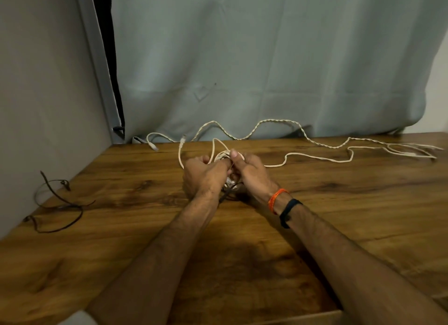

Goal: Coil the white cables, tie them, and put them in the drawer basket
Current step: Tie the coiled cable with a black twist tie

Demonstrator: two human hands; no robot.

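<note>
Wood table (339,215); grey curtain (266,58) behind

A small white cable coil (224,156) is held upright above loose white cables (315,144) trailing across the table.

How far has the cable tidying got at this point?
Nothing finished shows. In hand: both the left hand and right hand hold a small white coil, a dark tie beneath. Left: the braided white cable lies loose, more dark ties wait, no basket in view.
</note>
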